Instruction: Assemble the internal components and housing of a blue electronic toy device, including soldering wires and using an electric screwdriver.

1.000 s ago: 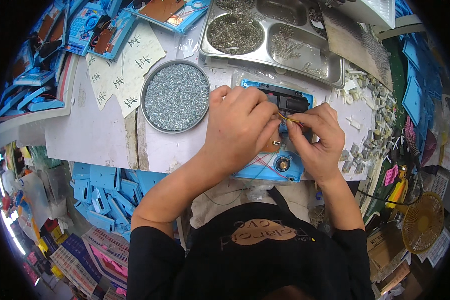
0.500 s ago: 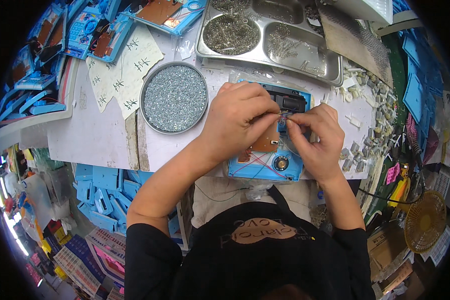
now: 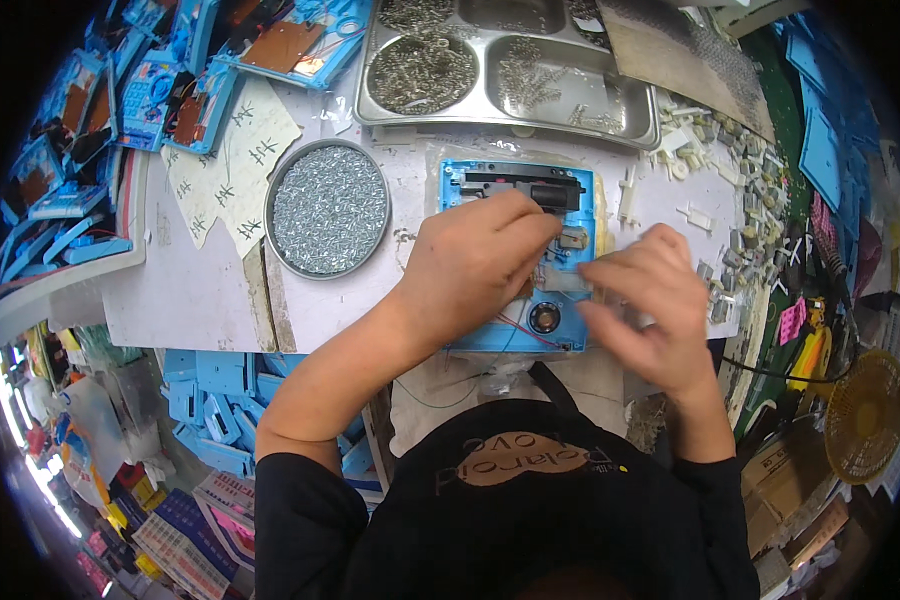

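1. Two bare hands: left hand [image 3: 480, 255], right hand [image 3: 655, 305].
2. One rectangular blue plastic casing [image 3: 485, 338] beneath them.
3. One round dark speaker [image 3: 545, 317] inside it.
4. One round grey dish [image 3: 326, 274], left.
5. One silver metal compartment tray [image 3: 430, 120], far.
6. One round yellow fan [image 3: 867, 415], right.

Assembly workshop, bowl [image 3: 327, 276] of screws [image 3: 328, 205], metal parts tray [image 3: 481, 100], heaped blue casings [image 3: 148, 105]

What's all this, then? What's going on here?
A person is working with bare hands on an open blue plastic case on a table. The left hand is over it, fingertips close together; whether they grip anything is hidden. The right hand, blurred, is open at the case's right side. A round dish of small metal pieces sits left of the case.
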{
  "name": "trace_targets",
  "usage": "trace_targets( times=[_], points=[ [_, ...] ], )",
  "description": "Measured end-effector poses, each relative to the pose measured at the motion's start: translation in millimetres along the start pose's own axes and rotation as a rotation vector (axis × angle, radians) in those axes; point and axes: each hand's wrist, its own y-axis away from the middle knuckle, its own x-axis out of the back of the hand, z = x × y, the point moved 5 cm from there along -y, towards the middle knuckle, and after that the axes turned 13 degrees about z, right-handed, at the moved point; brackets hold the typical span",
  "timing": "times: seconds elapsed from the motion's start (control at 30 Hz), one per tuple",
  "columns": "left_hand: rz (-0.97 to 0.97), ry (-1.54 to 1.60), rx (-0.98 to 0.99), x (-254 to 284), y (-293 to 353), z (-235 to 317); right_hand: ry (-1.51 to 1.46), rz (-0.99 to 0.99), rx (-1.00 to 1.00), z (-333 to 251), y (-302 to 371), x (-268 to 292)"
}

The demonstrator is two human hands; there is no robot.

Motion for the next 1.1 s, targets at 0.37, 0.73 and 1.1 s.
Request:
trace_targets(
  times=[0.37,0.73,1.1],
  points=[
    [-0.089,-0.160,-0.090,-12.4,0.5,8.5,-0.325,0.978,-0.832,122.9,174.2,193.9],
    [-0.092,-0.178,-0.148,-12.2,-2.9,16.4,-0.381,1.270,-0.738,188.4,221.8,271.2],
    [-0.234,-0.181,-0.261,-17.0,-6.3,14.5,-0.093,1.257,-0.683,175.4,193.9,270.3]
  ],
)
